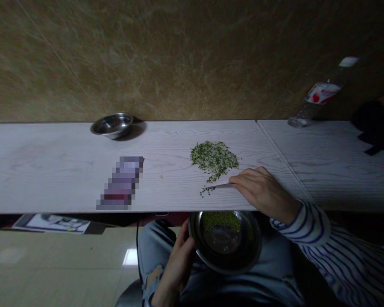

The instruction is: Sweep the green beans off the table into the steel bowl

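One low, slow stroke suits the green grains (pixel 213 155)

The tabletop (pixel 166 187) has an open front edge, so I judge that any stroke toward it calls for the large steel bowl (pixel 255 243) well beneath. That bowl sits below the edge, over the lap; I can't tell whether its rim touches the board. My left hand (pixel 178 261) is curled against the bowl's left side, and I would use it to hold the opening level, squarely under the grains' path. My right hand (pixel 264 192) is closed to a narrow pinch on a thin flat piece (pixel 219 186). I would set its long edge flush with the surface, tilt it slightly and move small lots, since loose grains could easily skip past its ends.

As for looks, the grains on the tabletop form a broad, uneven patch, pale surface showing through, with a tail narrowing toward the flat piece. Those inside the bowl lie denser, banked along the side nearest the tabletop, leaving shiny metal bare. A few strays sit around the tip of the flat piece. Each grain is tiny and green.
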{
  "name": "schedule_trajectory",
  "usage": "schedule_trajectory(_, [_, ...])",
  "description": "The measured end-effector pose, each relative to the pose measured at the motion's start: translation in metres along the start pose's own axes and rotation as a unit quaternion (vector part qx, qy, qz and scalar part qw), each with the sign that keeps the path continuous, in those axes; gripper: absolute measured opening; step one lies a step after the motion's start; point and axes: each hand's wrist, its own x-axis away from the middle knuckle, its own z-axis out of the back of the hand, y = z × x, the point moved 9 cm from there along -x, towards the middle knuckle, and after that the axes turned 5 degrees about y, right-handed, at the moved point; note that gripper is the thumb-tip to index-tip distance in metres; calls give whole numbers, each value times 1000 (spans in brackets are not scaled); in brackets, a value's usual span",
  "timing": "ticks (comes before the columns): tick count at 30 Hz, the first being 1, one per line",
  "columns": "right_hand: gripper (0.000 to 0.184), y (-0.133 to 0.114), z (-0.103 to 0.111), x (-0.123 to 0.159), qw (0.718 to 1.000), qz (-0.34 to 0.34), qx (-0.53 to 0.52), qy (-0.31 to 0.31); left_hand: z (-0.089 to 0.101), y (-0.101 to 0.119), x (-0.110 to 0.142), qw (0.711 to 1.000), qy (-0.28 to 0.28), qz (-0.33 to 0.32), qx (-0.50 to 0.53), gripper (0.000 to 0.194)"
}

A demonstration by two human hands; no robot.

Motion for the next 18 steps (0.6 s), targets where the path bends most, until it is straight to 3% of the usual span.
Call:
schedule_trajectory(10, [18, 0, 2, 7, 1000, -11, 2, 9, 6, -7, -3, 1000, -3, 23, 2, 75])
schedule_trajectory(18, [18, -5, 1, 2, 1000, -19, 9, 1, 4, -2, -1, 1000, -10, 5, -5, 69])
